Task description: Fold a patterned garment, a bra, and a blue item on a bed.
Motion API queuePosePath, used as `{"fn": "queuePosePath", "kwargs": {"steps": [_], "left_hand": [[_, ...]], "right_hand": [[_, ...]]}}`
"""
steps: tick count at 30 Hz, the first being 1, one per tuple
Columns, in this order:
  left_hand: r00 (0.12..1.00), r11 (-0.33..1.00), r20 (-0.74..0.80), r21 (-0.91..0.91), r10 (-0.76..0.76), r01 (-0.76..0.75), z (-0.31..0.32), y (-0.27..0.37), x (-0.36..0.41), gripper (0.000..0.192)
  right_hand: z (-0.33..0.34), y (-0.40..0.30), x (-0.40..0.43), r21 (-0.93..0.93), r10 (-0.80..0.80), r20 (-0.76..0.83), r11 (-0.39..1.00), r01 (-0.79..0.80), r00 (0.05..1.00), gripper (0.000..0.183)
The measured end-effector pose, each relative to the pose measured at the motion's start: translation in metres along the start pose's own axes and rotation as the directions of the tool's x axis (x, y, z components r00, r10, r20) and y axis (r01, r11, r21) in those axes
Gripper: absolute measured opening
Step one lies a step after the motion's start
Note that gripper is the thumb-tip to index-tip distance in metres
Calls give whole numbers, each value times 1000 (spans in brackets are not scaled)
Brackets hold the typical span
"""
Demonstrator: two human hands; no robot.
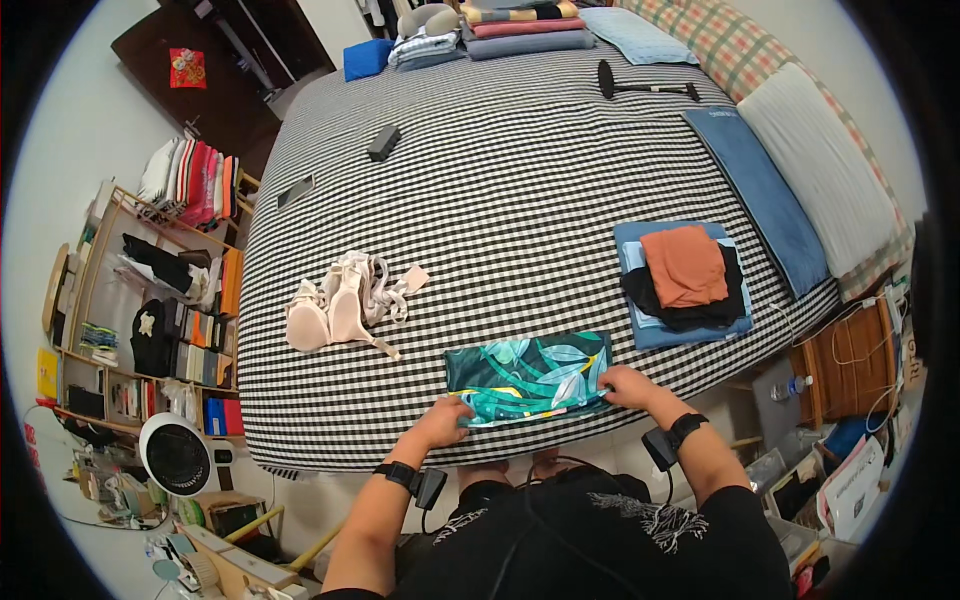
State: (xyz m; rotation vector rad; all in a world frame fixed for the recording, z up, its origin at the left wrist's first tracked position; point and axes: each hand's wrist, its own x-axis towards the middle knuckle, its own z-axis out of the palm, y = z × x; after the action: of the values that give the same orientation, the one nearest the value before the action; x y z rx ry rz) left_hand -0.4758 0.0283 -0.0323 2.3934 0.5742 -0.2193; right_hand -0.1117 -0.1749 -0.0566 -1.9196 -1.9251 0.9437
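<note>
A green leaf-patterned cloth (532,375), folded into a flat rectangle, lies at the near edge of the bed. At its near left corner my left hand (442,421) pinches the fabric. My right hand (628,388) grips the near right corner. To the right sits a stack of folded clothes, with an orange garment (686,266) on top of a black one (675,315) and blue cloth (637,334) underneath. Several pale pink bras (345,300) lie in a loose heap on the left.
Black-and-white checked bedding (480,202) covers the bed. Farther off rest a phone (296,193), a dark box (385,143) and a black long-handled object (645,86). Folded bedding (525,34) is piled at the far end. A white fan (176,454) stands left, below shelves (161,292).
</note>
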Motion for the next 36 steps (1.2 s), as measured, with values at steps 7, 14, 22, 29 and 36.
{"fn": "queuePosePath", "kwargs": {"steps": [7, 14, 22, 29, 36], "left_hand": [[812, 878, -405, -409, -420, 250, 3, -22, 25, 24], [675, 777, -384, -300, -630, 554, 2, -29, 61, 49], [708, 695, -301, -621, -639, 362, 2, -34, 56, 22], [648, 733, -444, -623, -619, 273, -11, -34, 53, 29], [742, 699, -231, -585, -630, 411, 5, -59, 33, 43]], "right_hand": [[-14, -19, 3, 79, 102, -4, 992, -101, 995, 26], [3, 5, 15, 82, 115, -103, 991, -107, 988, 30], [-9, -41, 28, 200, 148, -85, 971, -129, 985, 33], [36, -48, 51, 313, -33, 104, 950, -1, 994, 40], [12, -89, 80, 478, 89, 381, 833, -278, 920, 43]]}}
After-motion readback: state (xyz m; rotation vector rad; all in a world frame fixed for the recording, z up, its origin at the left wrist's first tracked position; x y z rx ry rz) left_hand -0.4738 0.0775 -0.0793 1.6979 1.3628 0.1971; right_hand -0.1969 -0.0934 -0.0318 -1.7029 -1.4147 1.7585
